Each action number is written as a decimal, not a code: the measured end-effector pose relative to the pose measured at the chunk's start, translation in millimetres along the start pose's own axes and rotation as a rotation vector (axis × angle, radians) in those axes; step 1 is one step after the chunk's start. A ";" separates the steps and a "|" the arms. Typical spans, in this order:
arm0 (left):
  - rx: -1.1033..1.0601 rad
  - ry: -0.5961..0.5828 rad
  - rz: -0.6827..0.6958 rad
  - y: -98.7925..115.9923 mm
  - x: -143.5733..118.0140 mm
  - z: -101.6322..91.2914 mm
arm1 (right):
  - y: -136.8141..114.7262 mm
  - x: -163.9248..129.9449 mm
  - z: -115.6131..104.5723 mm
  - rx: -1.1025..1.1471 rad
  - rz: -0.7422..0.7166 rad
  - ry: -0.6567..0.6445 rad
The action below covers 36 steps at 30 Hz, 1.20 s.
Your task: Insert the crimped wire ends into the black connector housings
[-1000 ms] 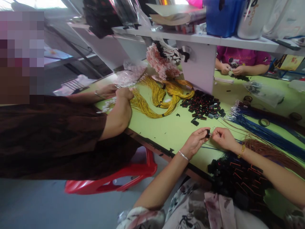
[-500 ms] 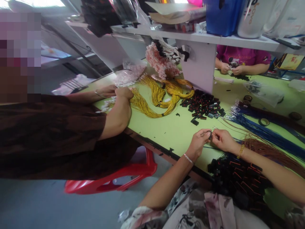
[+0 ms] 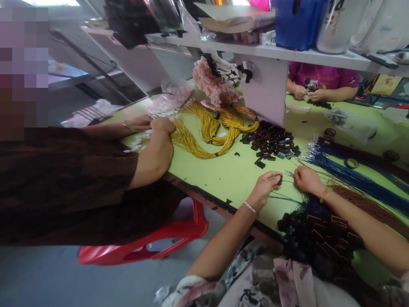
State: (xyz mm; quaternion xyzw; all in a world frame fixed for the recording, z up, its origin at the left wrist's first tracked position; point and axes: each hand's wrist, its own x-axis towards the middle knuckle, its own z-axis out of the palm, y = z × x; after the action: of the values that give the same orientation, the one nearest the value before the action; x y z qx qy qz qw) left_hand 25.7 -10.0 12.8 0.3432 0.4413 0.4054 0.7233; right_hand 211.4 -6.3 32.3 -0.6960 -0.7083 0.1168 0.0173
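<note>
My left hand (image 3: 266, 185) pinches a small black connector housing (image 3: 280, 180) between thumb and fingers, and a thin dark wire runs from it. To its right, my right hand (image 3: 308, 180) is closed around thin wires whose silvery terminal tips (image 3: 289, 173) poke out toward the housing. The two hands are a short gap apart. Beyond them lies a loose pile of black connector housings (image 3: 270, 140). Below my right forearm is a heap of black housings with reddish-orange lines (image 3: 322, 238), with dark wires among them.
Blue wires (image 3: 348, 179) and brown wires (image 3: 361, 202) lie to the right, near a tape roll (image 3: 351, 163). Yellow wire bundles (image 3: 207, 128) stretch toward a co-worker's hands (image 3: 162, 125) on the left. A shelf (image 3: 255, 50) overhangs the green table (image 3: 220, 172). Another person (image 3: 322, 81) works opposite.
My right hand has moved right, away from my left hand, so the terminal tips and a wire now show between them. My left hand still holds the housing.
</note>
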 end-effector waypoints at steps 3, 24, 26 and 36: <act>-0.042 0.010 -0.012 0.1 -0.4 4.0 | -2.7 -5.5 -5.0 0.053 -0.003 0.054; -0.360 -0.117 -0.081 -11.4 6.2 16.1 | -12.7 -29.1 -15.9 0.511 -0.293 0.151; -0.354 -0.117 -0.083 -11.6 6.1 15.8 | -12.2 -28.6 -15.0 0.503 -0.301 0.151; -0.312 -0.057 -0.046 -17.6 1.6 24.7 | -10.4 -25.7 -8.5 0.532 -0.323 0.166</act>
State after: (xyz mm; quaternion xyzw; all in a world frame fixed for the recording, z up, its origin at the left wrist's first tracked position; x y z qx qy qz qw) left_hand 53.8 -19.6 6.5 0.2277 0.3601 0.4426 0.7890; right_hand 203.6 -30.6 46.1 -0.5529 -0.7503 0.2364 0.2747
